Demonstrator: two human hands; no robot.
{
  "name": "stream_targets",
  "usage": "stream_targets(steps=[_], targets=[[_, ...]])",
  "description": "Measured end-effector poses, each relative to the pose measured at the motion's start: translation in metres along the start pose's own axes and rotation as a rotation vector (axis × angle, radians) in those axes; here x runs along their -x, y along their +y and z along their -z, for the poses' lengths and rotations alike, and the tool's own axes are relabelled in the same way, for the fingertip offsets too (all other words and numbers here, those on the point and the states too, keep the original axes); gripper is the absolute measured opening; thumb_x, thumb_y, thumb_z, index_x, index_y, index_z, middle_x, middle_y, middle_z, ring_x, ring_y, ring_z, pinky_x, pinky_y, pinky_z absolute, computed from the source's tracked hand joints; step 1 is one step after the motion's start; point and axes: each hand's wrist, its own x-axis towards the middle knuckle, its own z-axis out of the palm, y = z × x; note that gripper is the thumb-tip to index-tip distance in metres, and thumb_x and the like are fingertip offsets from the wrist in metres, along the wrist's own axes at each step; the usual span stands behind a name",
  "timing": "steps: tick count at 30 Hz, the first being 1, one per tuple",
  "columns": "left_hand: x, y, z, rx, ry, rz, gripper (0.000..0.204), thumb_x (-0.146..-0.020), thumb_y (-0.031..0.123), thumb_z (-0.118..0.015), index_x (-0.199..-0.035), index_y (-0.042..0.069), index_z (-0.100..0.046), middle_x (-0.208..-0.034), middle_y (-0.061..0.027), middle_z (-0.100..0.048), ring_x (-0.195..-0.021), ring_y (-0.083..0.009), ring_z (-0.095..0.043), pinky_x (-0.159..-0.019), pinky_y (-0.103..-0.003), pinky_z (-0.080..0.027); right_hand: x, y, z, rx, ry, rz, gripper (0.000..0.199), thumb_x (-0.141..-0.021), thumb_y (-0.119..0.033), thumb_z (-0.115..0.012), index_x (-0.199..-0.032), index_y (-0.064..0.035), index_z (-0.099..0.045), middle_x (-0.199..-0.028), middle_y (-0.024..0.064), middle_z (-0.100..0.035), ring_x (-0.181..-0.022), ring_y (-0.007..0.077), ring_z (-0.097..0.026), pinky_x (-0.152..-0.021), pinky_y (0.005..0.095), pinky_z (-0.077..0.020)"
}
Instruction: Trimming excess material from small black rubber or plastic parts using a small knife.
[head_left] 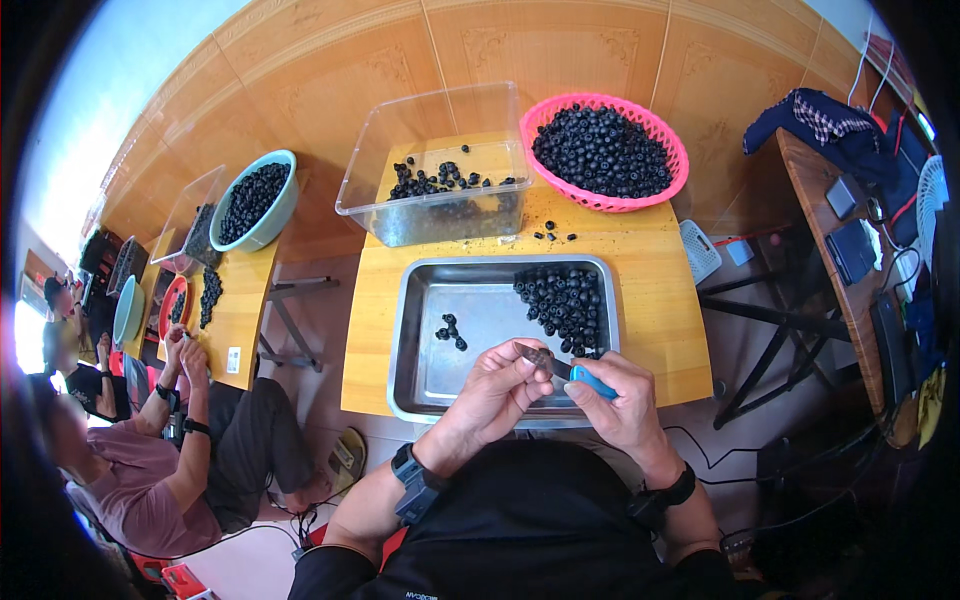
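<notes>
My right hand (622, 398) is closed around the blue handle of a small knife (592, 381). Its blade points left toward my left hand (500, 392), whose thumb and fingers are pinched together at the blade. A small dark brown piece (541, 358) shows at these fingertips, partly hidden; its kind is unclear. Both hands are over the near edge of a rectangular metal tray (397, 345). In the tray's right part lies a heap of small black round pieces (568, 305), like berries or nuts. A few more pieces (451, 328) lie farther left in it.
Behind the tray stand a clear plastic box (425, 226) with scattered black pieces and a pink basket (680, 160) heaped with them. Several loose pieces (550, 232) lie on the wooden table (372, 310). A seated person (165, 470) works at the left table; a dark wooden desk (815, 220) stands right.
</notes>
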Motion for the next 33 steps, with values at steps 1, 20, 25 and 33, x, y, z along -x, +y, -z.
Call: stream_targets(steps=[1, 20, 25, 33], targets=[[0.002, 0.002, -0.003, -0.009, -0.022, 0.012, 0.021, -0.101, 0.012, -0.069, -0.118, 0.001, -0.067, -0.102, -0.0104, -0.068, -0.084, -0.0148, -0.067, -0.080, -0.031, -0.062, 0.000, 0.006, -0.001, 0.003, 0.000, -0.001, 0.034, -0.095, -0.027, -0.078, -0.107, 0.0043, -0.075, -0.076, 0.0126, -0.066, -0.065, 0.0209, -0.064, -0.059, 0.0336, -0.0484], [0.016, 0.009, 0.004, 0.090, -0.033, -0.049, 0.015, -0.104, 0.009, -0.062, -0.117, 0.002, -0.065, -0.102, -0.0086, -0.069, -0.089, -0.0148, -0.069, -0.083, -0.032, -0.064, -0.007, -0.012, -0.011, -0.053, -0.081, -0.013, 0.034, -0.093, -0.027, -0.080, -0.107, 0.0041, -0.075, -0.076, 0.0125, -0.065, -0.064, 0.0219, -0.063, -0.059, 0.0325, -0.0476], [0.016, 0.008, 0.006, 0.119, -0.073, -0.056, 0.015, -0.104, 0.008, -0.061, -0.117, 0.001, -0.065, -0.100, -0.0089, -0.069, -0.089, -0.0157, -0.069, -0.083, -0.032, -0.064, -0.008, -0.014, -0.012, -0.019, -0.093, 0.016, 0.034, -0.092, -0.026, -0.081, -0.106, 0.0035, -0.075, -0.076, 0.0128, -0.065, -0.063, 0.0221, -0.063, -0.058, 0.0330, -0.0478], [0.022, 0.010, 0.003, 0.076, -0.035, -0.022, 0.017, -0.102, 0.015, -0.067, -0.113, 0.002, -0.067, -0.099, -0.0063, -0.068, -0.086, -0.0139, -0.066, -0.079, -0.030, -0.062, -0.008, -0.009, -0.015, -0.014, -0.027, -0.008, 0.033, -0.093, -0.026, -0.079, -0.107, 0.0038, -0.075, -0.075, 0.0123, -0.064, -0.064, 0.0217, -0.062, -0.059, 0.0331, -0.0472]])
